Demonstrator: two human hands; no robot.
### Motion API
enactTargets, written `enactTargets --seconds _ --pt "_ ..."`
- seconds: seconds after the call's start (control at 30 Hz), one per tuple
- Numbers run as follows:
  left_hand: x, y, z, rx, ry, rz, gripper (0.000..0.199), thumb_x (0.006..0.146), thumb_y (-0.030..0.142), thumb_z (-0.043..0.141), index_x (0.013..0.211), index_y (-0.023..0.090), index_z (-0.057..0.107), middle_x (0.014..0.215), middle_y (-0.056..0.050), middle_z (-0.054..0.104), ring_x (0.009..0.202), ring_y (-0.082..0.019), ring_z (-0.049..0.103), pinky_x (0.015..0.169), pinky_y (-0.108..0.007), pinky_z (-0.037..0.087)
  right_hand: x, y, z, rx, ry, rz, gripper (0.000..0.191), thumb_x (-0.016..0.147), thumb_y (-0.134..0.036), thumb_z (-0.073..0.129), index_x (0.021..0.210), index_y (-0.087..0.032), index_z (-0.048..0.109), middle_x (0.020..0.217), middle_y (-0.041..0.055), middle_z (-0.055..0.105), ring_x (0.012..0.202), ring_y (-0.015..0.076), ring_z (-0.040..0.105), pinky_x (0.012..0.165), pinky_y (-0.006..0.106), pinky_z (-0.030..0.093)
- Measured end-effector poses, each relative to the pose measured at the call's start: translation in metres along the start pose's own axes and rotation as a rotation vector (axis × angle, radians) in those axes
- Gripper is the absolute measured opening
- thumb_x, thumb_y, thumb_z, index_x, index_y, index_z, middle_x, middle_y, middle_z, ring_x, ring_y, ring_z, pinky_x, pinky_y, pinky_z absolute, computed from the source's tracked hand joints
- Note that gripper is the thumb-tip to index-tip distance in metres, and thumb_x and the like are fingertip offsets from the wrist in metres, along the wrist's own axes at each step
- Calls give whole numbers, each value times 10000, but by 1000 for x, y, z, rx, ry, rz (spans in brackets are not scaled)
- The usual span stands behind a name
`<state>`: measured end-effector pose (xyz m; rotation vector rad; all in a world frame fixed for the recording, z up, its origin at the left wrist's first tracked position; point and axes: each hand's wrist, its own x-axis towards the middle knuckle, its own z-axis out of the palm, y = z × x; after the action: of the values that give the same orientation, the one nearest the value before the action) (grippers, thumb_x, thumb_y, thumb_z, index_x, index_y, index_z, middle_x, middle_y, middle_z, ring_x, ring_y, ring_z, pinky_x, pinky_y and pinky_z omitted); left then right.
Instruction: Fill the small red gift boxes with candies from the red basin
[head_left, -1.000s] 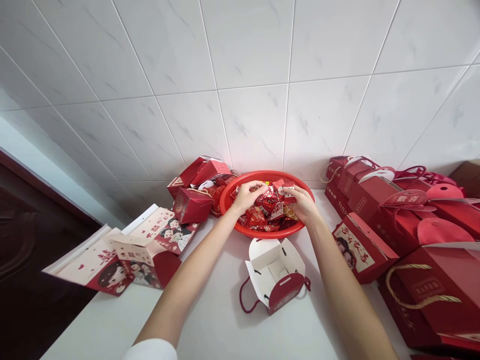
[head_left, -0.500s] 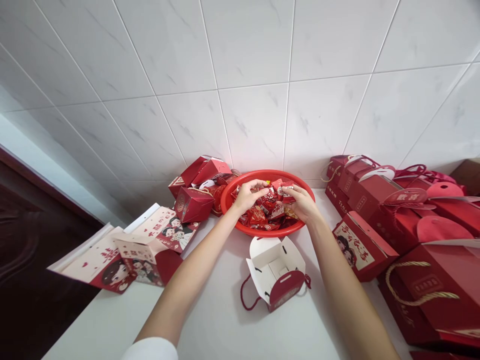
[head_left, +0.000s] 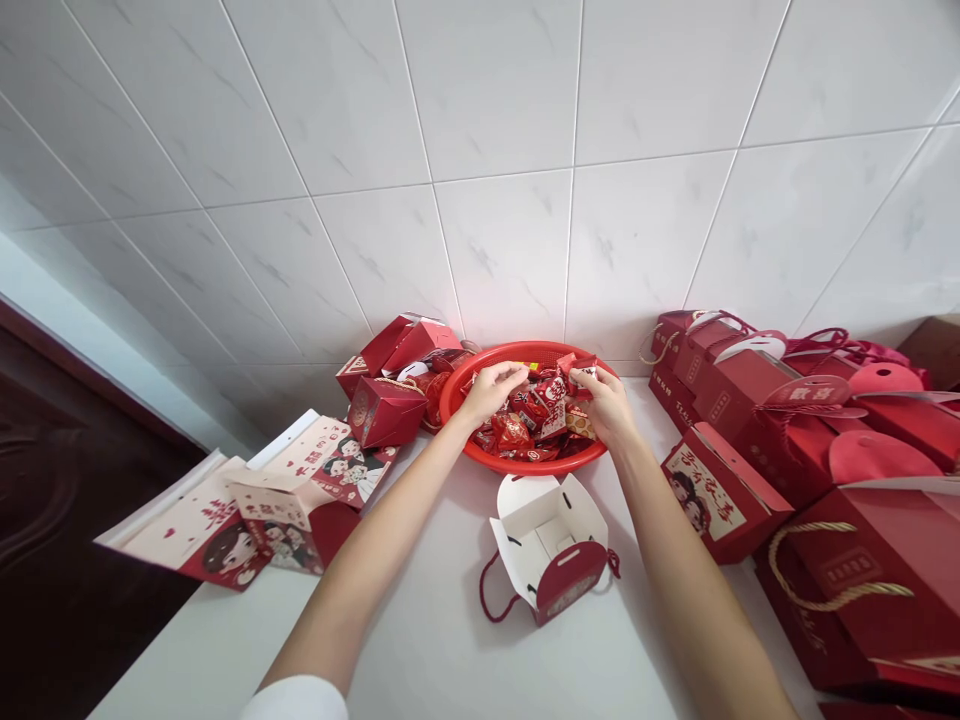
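A red plastic basket (head_left: 540, 466) stands near the wall and holds many red-wrapped candies (head_left: 513, 432). Over its left side is my left hand (head_left: 491, 392), fingers pressed together above the candies; whether anything is between them is too small to tell. My right hand (head_left: 606, 402), over the basket's right side, pinches a red-wrapped candy (head_left: 583, 369). In front of the basket sits an open box (head_left: 571, 585), white inside and dark red outside, with a dark red cord handle on its left side. The inside that shows is bare.
Red and white printed boxes (head_left: 300, 500) lie at the left, with dark red boxes (head_left: 387, 410) behind them. Many closed red gift boxes (head_left: 892, 560) with cord handles crowd the right side of the white table (head_left: 450, 640). A tiled wall rises behind.
Both hands have drawn slightly apart over the basket, uncovering more candies between them. The candy in my right hand has shifted a little right. The view has moved slightly.
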<state>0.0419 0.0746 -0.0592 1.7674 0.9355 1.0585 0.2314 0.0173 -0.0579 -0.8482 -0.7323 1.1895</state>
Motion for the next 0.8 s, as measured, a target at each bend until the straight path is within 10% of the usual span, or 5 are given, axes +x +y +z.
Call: enactTargets --seconds 0.3,0.57,0.8 --pt "7 9 9 891 -387 41 248 821 222 704 1062 205 760 1182 -102 704 1137 -299 645 992 -382 501 3 1 0 117 99 -28 324 522 -297 859 709 -169 628 683 -20 646 603 105 572 493 208 487" --pt "-19 42 5 399 -212 117 239 901 335 586 954 138 710 971 -83 748 909 -219 689 855 -323 522 -3 -15 2 101 67 16 284 535 -268 825 690 -174 606 668 -19 636 600 110 576 493 213 479" --pt "-95 116 -10 442 -550 45 303 892 402 646 1085 181 724 1007 -45 750 844 -167 670 771 -265 499 -39 -60 12 -73 -134 -124 304 625 -380 821 743 -183 621 737 -11 624 673 134 584 554 240 487"
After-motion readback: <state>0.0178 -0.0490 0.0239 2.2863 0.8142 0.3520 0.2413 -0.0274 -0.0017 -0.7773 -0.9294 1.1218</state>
